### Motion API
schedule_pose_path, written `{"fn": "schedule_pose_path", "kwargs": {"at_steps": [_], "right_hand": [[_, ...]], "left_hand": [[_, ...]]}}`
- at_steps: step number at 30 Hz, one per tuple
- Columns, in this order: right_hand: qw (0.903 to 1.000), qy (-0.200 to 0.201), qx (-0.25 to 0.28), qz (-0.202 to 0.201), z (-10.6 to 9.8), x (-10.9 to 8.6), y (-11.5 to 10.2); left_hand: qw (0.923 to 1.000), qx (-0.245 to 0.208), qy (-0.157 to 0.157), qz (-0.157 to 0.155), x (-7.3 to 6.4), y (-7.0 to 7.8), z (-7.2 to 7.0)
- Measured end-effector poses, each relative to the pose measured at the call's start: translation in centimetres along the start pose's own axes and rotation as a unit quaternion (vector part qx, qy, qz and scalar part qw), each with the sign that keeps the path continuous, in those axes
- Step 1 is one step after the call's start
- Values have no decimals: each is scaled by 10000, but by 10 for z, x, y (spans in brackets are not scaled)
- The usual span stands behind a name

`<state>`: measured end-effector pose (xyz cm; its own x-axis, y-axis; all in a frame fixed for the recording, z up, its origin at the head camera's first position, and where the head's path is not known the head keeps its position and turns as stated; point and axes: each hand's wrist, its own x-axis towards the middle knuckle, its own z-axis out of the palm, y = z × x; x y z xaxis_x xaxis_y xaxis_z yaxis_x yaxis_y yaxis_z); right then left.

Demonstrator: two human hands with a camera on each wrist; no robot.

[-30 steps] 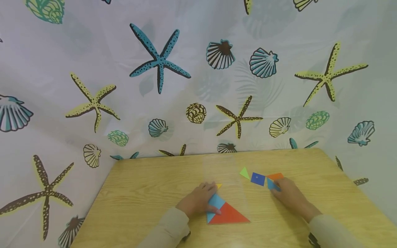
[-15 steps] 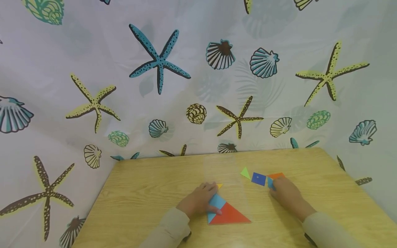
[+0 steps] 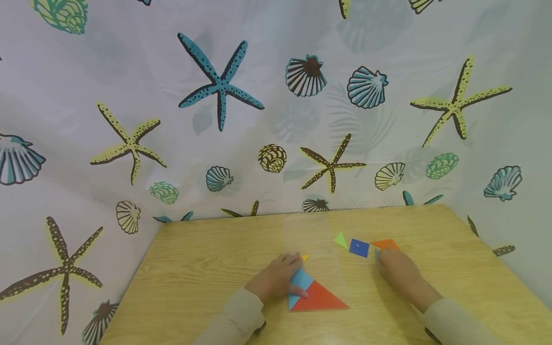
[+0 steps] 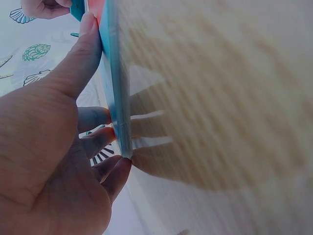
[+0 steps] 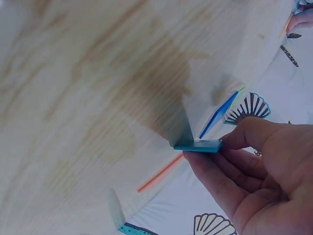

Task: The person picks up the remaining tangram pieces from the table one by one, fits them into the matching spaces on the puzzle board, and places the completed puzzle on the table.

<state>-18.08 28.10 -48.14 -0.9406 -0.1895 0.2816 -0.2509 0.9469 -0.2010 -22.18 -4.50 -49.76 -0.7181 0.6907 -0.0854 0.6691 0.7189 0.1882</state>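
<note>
My left hand (image 3: 276, 278) rests spread over a light blue tile (image 3: 302, 279) and touches a red triangle tile (image 3: 321, 298) with its thumb; a yellow tile tip (image 3: 304, 258) shows past its fingers. The left wrist view has the thumb and fingertips along the edge of the flat tiles. Over on the right, my right hand (image 3: 397, 272) pinches a small light blue triangle tile (image 5: 199, 146) between thumb and fingers, just above the table. In the head view the fingers hide most of that triangle. An orange tile (image 3: 385, 244) lies right behind this hand.
A dark blue square tile (image 3: 359, 247) and a lime green triangle tile (image 3: 340, 239) lie left of the orange tile. Wooden tabletop (image 3: 207, 249) extends around them, up to a hanging sheet (image 3: 258, 120) printed with starfish and shells.
The small light blue triangle has come away from beside the blue square, held in my right hand, and its visible part has shrunk. My left hand has stayed in place.
</note>
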Motion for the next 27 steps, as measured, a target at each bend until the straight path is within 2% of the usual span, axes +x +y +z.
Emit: {"fn": "schedule_pose_path", "kwargs": {"at_steps": [6,10,16,21,27], "right_hand": [[9988,-208,318,307,-14,-5,-1],[9952,-481,613,600,-17,-6,5],[9889,-887,868,822,-20,-6,17],[9877,-923,963,817,-22,-5,24],[9840,-838,1367,771,-21,-5,25]], "left_hand": [[10000,-61,-18,-13,0,0,1],[9999,-120,-44,-20,-1,0,0],[9998,-138,-100,-44,0,0,0],[9999,-88,-90,-54,1,-1,2],[10000,-68,-72,-16,1,-2,2]]}}
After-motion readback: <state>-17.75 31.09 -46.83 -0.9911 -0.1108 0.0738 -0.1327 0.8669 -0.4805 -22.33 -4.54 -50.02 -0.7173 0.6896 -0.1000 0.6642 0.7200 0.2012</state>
